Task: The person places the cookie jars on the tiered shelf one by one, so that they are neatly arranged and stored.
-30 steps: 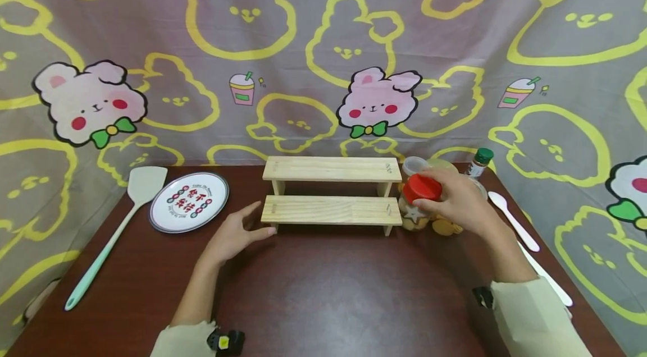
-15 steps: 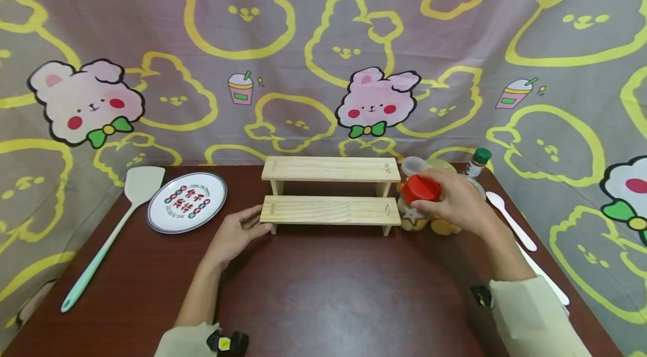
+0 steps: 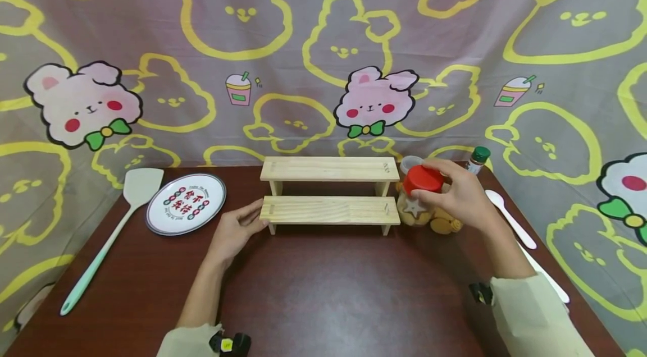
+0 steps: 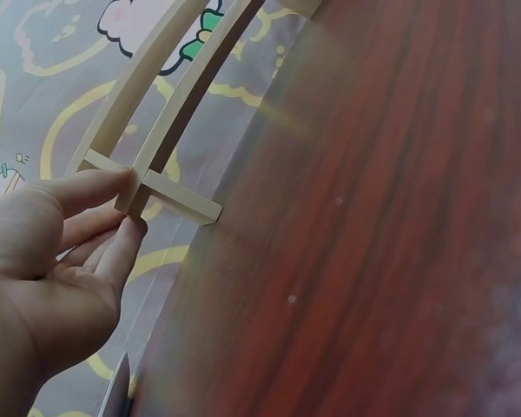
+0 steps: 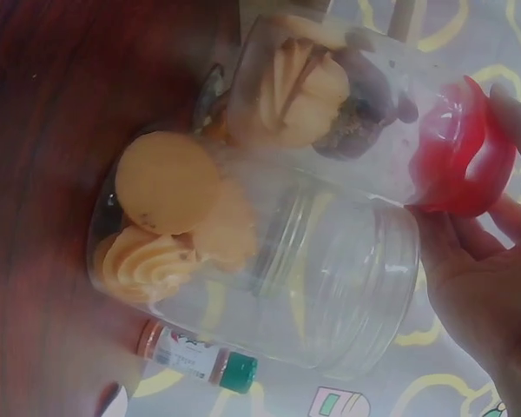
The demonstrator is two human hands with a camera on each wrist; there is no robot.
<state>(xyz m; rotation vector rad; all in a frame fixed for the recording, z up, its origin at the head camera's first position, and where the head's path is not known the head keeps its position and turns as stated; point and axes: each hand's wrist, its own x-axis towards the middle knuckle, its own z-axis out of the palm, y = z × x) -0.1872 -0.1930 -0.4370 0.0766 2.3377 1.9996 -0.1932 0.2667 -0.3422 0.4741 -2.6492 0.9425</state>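
My right hand [image 3: 462, 194] grips the red lid [image 3: 423, 179] of a clear jar [image 3: 414, 210] with cookies inside. In the right wrist view, this jar [image 5: 321, 104] stands beside a wide, lidless glass jar [image 5: 330, 269] that holds cookies too. My hand hides much of the wide jar in the head view. My left hand [image 3: 234, 236] pinches the left end of the lower board of a two-step wooden rack [image 3: 331, 210]. The left wrist view shows fingers on both faces of that board [image 4: 169, 126].
A pale spatula [image 3: 113, 233] and a printed plate [image 3: 186, 204] lie at the left. Behind the jars are a clear container [image 3: 411, 164] and a green-capped bottle [image 3: 477, 160]. A white spoon [image 3: 510, 218] and another white utensil [image 3: 546, 273] lie along the right edge.
My left fingers have closed from spread apart onto the rack's end. The red-lidded jar has shifted slightly up and to the right relative to the rack, with my right hand on its lid.
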